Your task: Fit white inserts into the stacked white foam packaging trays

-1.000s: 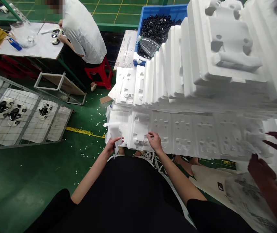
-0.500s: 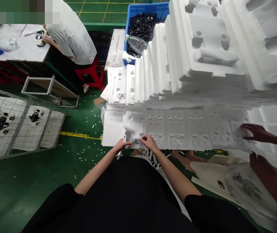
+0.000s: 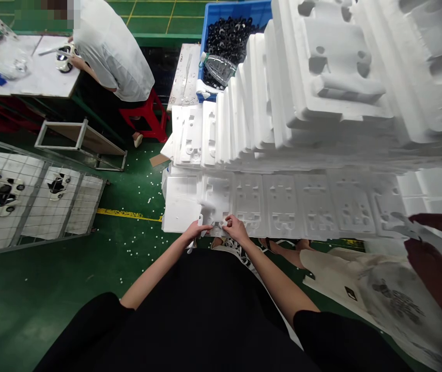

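Along the bench edge lies a row of white foam packing trays. My left hand (image 3: 197,229) is closed around a thin white piece (image 3: 200,219) at the near left corner of one foam tray (image 3: 216,192), its thumb reaching over the front edge. A narrow white end hangs below that hand. My right hand (image 3: 237,228) is at the same tray's near right corner, thumb and fingertips pinched together. Whatever is between them is too small to make out. To the right, a co-worker's hands (image 3: 433,226) hold a blurred white sheet-like piece over the row.
Tall stacked foam blocks (image 3: 257,98) stand behind the row. A blue crate (image 3: 204,31) holds black parts and a plastic bottle (image 3: 219,68). At left are a wire rack (image 3: 42,194) with toy cars, a metal frame (image 3: 81,135), and a person seated on a red stool (image 3: 154,116).
My hands stay almost in place; the right fingers have shifted slightly at the tray corner. The co-worker's hands have moved right, off the row's end, carrying a white piece.
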The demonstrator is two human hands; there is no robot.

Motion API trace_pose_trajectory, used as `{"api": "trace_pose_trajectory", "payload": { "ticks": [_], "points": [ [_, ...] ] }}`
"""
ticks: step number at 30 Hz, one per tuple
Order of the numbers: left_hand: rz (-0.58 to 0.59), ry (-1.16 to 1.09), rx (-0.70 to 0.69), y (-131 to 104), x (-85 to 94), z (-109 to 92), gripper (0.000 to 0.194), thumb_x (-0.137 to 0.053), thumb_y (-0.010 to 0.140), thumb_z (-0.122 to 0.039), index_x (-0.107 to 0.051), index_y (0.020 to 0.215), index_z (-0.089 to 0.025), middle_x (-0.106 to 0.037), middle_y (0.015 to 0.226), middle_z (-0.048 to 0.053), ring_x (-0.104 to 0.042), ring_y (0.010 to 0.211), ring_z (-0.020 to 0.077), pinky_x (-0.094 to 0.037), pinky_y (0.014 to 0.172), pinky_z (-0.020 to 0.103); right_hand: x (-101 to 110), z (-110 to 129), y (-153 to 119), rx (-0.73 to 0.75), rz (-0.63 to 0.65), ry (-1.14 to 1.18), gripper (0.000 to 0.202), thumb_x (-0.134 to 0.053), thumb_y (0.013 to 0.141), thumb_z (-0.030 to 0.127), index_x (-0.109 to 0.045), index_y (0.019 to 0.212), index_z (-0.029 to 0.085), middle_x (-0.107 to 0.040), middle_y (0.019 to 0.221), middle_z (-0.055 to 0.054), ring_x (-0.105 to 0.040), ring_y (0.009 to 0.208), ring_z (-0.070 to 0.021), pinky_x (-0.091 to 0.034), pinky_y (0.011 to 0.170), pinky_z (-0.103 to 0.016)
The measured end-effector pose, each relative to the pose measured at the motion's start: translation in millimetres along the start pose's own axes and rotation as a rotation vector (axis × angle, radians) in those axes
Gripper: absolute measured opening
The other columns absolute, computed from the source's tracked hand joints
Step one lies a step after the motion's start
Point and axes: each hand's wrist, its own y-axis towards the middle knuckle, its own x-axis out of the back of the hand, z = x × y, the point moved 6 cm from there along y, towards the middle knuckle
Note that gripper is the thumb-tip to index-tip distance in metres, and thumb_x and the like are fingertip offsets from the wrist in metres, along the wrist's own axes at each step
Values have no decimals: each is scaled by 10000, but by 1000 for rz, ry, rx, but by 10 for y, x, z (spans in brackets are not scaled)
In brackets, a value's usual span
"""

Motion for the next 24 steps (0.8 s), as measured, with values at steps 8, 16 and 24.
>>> {"api": "trace_pose_trajectory", "payload": {
  "ticks": [8,16,24],
  "points": [
    [-2,-28,-1,17,-12,8,384,-858,623,-424,-657,821,-164,-682,750,41,-593,710,191,-474,722,314,4,36,-37,0,-21,-14,220,-660,701,255,-583,906,240,-604,624,44,-603,642,-181,-390,612,-266],
    [-25,-21,6,-16,-35,-29,358,-846,629,-408,-645,799,-166,-657,722,22,-571,686,177,-461,702,310,-10,38,-46,-39,-51,65,281,-728,687,385,-598,885,234,-609,658,34,-617,676,-196,-409,630,-278],
    [-30,-18,10,-27,-41,-47,336,-833,637,-395,-635,793,-172,-647,712,15,-553,677,173,-445,693,305,-51,-102,-27,-79,-109,252,281,-773,615,320,-631,832,213,-686,690,10,-688,719,-204,-516,687,-303]
  ]
}}
